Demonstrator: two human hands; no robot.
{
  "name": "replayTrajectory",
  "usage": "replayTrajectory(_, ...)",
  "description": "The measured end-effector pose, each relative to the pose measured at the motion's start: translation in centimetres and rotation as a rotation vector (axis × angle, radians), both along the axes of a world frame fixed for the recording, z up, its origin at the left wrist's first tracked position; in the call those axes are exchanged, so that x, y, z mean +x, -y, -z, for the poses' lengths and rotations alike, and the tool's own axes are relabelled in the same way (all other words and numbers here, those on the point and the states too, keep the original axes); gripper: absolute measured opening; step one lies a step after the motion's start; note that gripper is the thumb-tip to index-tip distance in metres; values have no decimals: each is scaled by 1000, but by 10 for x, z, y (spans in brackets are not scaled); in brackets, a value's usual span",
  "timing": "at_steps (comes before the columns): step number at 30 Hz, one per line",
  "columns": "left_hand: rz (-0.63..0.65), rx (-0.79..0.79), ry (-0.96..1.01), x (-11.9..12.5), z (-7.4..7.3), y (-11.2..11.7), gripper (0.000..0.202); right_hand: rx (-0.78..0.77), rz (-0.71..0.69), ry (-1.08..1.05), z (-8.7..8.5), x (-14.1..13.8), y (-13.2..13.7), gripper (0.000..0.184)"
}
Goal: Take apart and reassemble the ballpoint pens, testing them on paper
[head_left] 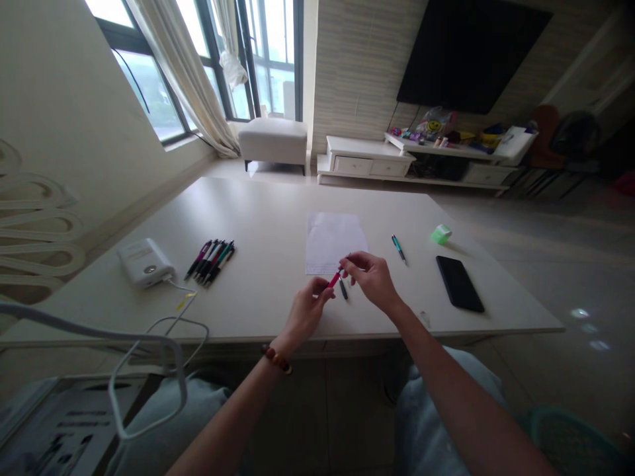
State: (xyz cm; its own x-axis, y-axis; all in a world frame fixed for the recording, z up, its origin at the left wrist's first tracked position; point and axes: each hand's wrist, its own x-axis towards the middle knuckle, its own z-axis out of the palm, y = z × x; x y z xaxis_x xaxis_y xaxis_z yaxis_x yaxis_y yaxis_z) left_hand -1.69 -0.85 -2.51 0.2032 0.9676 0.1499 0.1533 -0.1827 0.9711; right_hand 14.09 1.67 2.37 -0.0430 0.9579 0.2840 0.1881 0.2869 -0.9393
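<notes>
My left hand point(306, 312), with a bead bracelet on its wrist, grips the lower end of a red pen barrel point(335, 279). My right hand point(371, 278) pinches the barrel's upper end, and both hands hover over the white table point(268, 225). Just below the barrel, a dark pen part point(343, 289) lies on the tabletop. A sheet of white paper point(335, 242) lies just beyond my hands. Fingers hide part of the red barrel.
To the left lie a bundle of several pens point(210, 262) and a white power bank point(145, 262) with a cable running off the table edge. To the right are a teal pen point(398, 248), a green roll of tape point(441, 233) and a black phone point(460, 283).
</notes>
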Motion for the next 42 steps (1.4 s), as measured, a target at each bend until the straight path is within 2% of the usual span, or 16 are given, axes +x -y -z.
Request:
replayTrajectory(6, 47, 15, -34, -1, -6, 2, 27, 16, -11, 51, 4, -3, 1, 29)
replayTrajectory(12, 40, 25, -53, 0, -9, 1, 33, -31, -133, 24, 6, -9, 5, 28)
replayTrajectory(17, -4, 41, -40, 1, -5, 0, 34, 16, -31, 55, 7, -11, 4, 29)
replayTrajectory(20, -31, 35, -33, 1, -6, -1, 34, 32, -20, 78, 7, -9, 3, 27)
replayTrajectory(27, -47, 63, -39, 4, -9, 0, 30, -15, -90, 56, 11, -14, 5, 29)
replayTrajectory(30, -64, 43, -58, 3, -7, 0, 29, -72, -172, 78, 11, -4, -1, 29)
replayTrajectory(32, -77, 21, -47, 0, -5, 0, 28, -134, -147, 153, 12, 12, -9, 31)
replayTrajectory(35, -98, 4, 9, -5, -2, -1, 27, -199, 66, 413, 22, 35, -21, 24)
replayTrajectory(36, -103, 4, 18, -6, -1, -2, 27, -226, 99, 509, 27, 39, -23, 21)
replayTrajectory(39, -111, 0, 5, -8, 1, -2, 28, -277, 100, 714, 43, 38, -25, 20)
replayTrajectory(42, -114, -2, -22, -8, 1, -1, 29, -261, 120, 819, 53, 26, -23, 17)
